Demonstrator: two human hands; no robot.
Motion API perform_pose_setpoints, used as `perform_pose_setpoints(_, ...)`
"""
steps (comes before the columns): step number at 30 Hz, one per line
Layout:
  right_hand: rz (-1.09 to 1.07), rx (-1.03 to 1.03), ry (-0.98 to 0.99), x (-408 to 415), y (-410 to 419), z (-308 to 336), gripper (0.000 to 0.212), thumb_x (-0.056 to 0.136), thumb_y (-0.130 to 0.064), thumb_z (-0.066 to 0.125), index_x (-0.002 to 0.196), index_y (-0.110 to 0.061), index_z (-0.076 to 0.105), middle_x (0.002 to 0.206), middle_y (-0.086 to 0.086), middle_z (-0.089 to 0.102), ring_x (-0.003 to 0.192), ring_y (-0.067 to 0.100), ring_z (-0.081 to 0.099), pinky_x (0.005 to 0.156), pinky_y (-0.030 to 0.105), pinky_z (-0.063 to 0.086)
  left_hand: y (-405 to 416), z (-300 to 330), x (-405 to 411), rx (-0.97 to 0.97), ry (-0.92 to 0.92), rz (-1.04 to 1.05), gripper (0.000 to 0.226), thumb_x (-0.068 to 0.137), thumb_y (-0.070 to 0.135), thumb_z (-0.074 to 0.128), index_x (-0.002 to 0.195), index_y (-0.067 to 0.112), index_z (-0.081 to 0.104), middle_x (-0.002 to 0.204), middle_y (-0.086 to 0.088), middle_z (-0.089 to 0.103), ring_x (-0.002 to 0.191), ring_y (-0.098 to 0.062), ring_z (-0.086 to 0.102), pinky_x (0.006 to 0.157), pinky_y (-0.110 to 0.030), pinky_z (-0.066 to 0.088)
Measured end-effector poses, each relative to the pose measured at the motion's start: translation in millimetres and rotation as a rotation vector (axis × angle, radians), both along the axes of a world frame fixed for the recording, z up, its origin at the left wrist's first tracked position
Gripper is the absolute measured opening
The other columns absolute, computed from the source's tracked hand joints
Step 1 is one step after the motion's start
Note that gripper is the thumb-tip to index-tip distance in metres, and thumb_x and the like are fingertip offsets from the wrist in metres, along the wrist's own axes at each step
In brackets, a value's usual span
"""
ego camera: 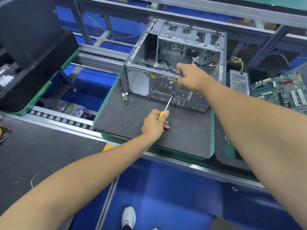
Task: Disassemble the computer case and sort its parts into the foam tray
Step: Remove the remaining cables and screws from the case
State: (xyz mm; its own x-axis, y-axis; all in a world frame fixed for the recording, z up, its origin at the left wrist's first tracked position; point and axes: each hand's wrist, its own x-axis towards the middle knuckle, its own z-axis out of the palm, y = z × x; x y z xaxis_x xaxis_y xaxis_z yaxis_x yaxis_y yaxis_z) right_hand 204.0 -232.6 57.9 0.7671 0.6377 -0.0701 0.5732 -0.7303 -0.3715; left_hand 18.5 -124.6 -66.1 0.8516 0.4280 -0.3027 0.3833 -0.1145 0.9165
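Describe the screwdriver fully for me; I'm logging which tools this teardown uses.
The slim screwdriver with a yellow handle and bare silver metal shaft points up and away from the person, its tip meeting the rear panel of the open grey steel computer case just below the round fan grille. The left hand grips the handle, so only a little yellow shows between the fingers. The tip type is too small to tell. Only that hand and the case touch it.
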Motion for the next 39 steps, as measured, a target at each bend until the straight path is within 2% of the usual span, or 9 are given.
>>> perform_pose_setpoints(3,0.012,0.010,0.008,-0.1,-0.7,1.5,0.025,0.079,-0.020,0.057,0.078,-0.025,0.033,0.074,0.006,0.042,0.062,0.023,0.032,0.056,0.035,0.024,0.3,4.4,1.7,0.004,0.044,-0.067,0.042,0.103,0.056,0.046,0.093,0.019,0.061,0.072,0.004,0.073,0.062,-0.016,0.067,0.074,-0.042,0.055)
perform_pose_setpoints(8,0.012,0.016,0.014,-0.7,-0.9,2.0,0.026,0.080,-0.017,0.058,0.080,-0.023,0.033,0.073,0.005,0.042,0.062,0.020,0.030,0.055,0.036,0.022,-4.7,5.0,8.0,-0.619,0.068,-0.015,0.043,0.105,0.050,0.048,0.108,0.010,0.064,0.069,-0.001,0.064,0.044,-0.012,0.043,0.043,-0.024,0.038)
perform_pose_setpoints(12,0.002,0.017,0.017,0.1,-0.2,0.7,0.025,0.078,-0.017,0.059,0.081,-0.022,0.034,0.073,0.004,0.042,0.061,0.020,0.030,0.055,0.036,0.024,-3.6,0.1,8.3,-0.486,0.017,0.011,0.055,0.083,0.041,0.084,0.116,0.020,0.047,0.094,-0.004,0.062,0.053,-0.012,0.055,0.043,-0.027,0.043)
perform_pose_setpoints(16,-0.010,0.004,0.021,1.4,0.9,0.1,0.025,0.077,-0.021,0.060,0.082,-0.023,0.035,0.074,0.006,0.045,0.064,0.018,0.033,0.055,0.036,0.024,1.4,-3.2,6.7,-0.349,-0.041,0.156,0.043,0.073,0.029,0.092,0.092,0.017,0.055,0.086,-0.007,0.073,0.059,-0.013,0.070,0.047,-0.028,0.052)
perform_pose_setpoints(23,-0.013,0.006,0.022,1.4,0.6,-0.6,0.025,0.075,-0.026,0.059,0.087,-0.017,0.039,0.072,0.005,0.045,0.064,0.016,0.035,0.055,0.036,0.026,7.6,-3.6,6.7,-0.229,0.029,0.015,0.037,0.089,0.048,0.075,0.091,0.013,0.064,0.084,0.002,0.074,0.077,-0.013,0.078,0.067,-0.040,0.058)
perform_pose_setpoints(29,-0.006,0.014,0.028,-0.2,-0.3,0.8,0.023,0.073,-0.027,0.057,0.085,-0.019,0.038,0.072,0.005,0.045,0.062,0.020,0.036,0.055,0.035,0.026,-13.7,24.3,15.3,-0.579,0.161,0.053,0.053,0.108,0.049,0.039,0.089,0.011,0.070,0.072,0.003,0.059,0.041,-0.007,0.054,0.041,-0.021,0.041)
perform_pose_setpoints(33,-0.001,0.007,0.028,-0.2,-0.8,0.8,0.022,0.077,-0.022,0.058,0.086,-0.019,0.038,0.074,0.005,0.044,0.064,0.019,0.035,0.055,0.035,0.025,-15.3,25.6,14.1,-0.514,0.169,0.054,0.043,0.099,0.057,0.057,0.091,0.015,0.057,0.067,-0.002,0.057,0.039,-0.012,0.047,0.041,-0.022,0.040)
perform_pose_setpoints(36,-0.005,0.005,0.031,-0.6,-1.3,1.4,0.021,0.079,-0.022,0.058,0.087,-0.019,0.038,0.075,0.005,0.044,0.065,0.019,0.035,0.056,0.035,0.024,-11.0,20.5,10.9,-0.496,0.100,0.084,0.047,0.086,0.040,0.082,0.104,0.014,0.048,0.087,-0.004,0.064,0.048,-0.007,0.060,0.044,-0.024,0.048)
perform_pose_setpoints(39,-0.002,0.001,0.033,-1.5,-1.3,2.4,0.021,0.080,-0.021,0.058,0.088,-0.018,0.038,0.076,0.006,0.044,0.068,0.019,0.036,0.056,0.036,0.024,-6.9,18.6,11.3,-0.491,0.007,0.050,0.039,0.091,0.037,0.078,0.096,0.011,0.048,0.095,-0.008,0.069,0.067,-0.019,0.076,0.056,-0.032,0.056)
